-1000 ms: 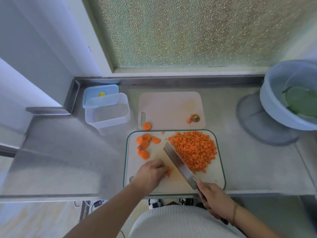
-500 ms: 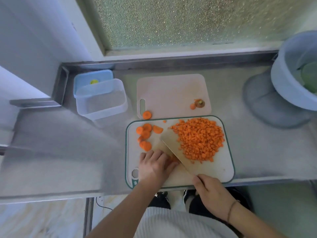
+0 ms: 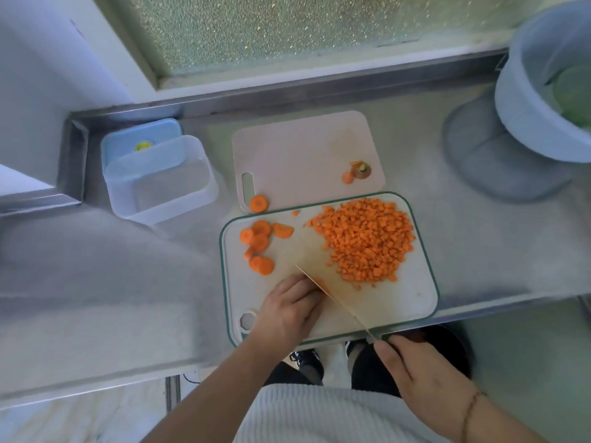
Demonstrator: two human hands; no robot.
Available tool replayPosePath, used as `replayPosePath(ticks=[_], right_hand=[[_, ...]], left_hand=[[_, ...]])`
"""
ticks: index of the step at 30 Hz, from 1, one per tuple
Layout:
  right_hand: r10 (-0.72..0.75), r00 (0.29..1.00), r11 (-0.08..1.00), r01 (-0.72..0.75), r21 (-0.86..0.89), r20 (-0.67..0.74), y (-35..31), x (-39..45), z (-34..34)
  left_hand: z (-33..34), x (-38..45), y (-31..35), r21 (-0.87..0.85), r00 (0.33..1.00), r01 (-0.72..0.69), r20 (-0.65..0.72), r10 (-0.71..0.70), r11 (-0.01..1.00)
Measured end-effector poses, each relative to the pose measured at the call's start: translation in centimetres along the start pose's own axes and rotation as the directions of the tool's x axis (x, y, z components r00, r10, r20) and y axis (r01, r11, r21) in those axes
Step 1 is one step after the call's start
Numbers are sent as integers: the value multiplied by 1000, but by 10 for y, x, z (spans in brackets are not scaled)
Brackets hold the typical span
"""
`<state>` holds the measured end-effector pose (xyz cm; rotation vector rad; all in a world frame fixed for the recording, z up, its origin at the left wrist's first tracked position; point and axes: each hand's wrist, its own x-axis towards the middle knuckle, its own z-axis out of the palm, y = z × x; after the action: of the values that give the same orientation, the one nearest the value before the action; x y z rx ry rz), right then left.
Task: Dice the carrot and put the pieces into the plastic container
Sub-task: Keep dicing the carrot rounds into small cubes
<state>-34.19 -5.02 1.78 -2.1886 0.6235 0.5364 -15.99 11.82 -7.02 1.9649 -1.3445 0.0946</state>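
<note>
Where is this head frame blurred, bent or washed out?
Head view: the knife blade is smeared by motion and nearly see-through; the counter's left side is hazy and washed out; the wide lens bows the counter edges and the bowl at right; the diced carrot stays fairly sharp; light comes through the frosted window.

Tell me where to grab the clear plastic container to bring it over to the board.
Judging by its pose, take the plastic container by its right wall, fingers over the open rim. It stands upright and empty, that wall faces the cutting board, and the blue lid crowds the far side.
</note>
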Motion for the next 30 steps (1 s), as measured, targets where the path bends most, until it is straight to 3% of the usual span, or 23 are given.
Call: replayPosePath(ticks=[5, 9, 15, 19, 24, 30], right_hand=[[-36, 999, 997, 34, -72, -20, -19, 18, 3], [-70, 995, 994, 75, 75, -71, -21, 20, -3], [1, 1000, 997, -2, 72, 12, -6, -5, 0], [-34, 999, 999, 35, 34, -20, -17, 12, 7], [-45, 998, 988, 50, 147, -36, -21, 11, 6], [16, 1000, 990, -19, 138, 20, -10, -4, 9]], left_hand=[[0, 2, 1, 5, 1000, 1, -2, -1, 1000], [-4, -3, 1, 53, 1000, -6, 10, 5, 999], [-4, -7, 3, 60, 1000, 16, 7, -16, 998], [-5, -3, 4, 42, 1000, 17, 3, -17, 999], [-7, -6, 5, 67, 999, 34, -1, -34, 997], [-7, -13, 8, 104, 998, 48, -37, -44, 993]])
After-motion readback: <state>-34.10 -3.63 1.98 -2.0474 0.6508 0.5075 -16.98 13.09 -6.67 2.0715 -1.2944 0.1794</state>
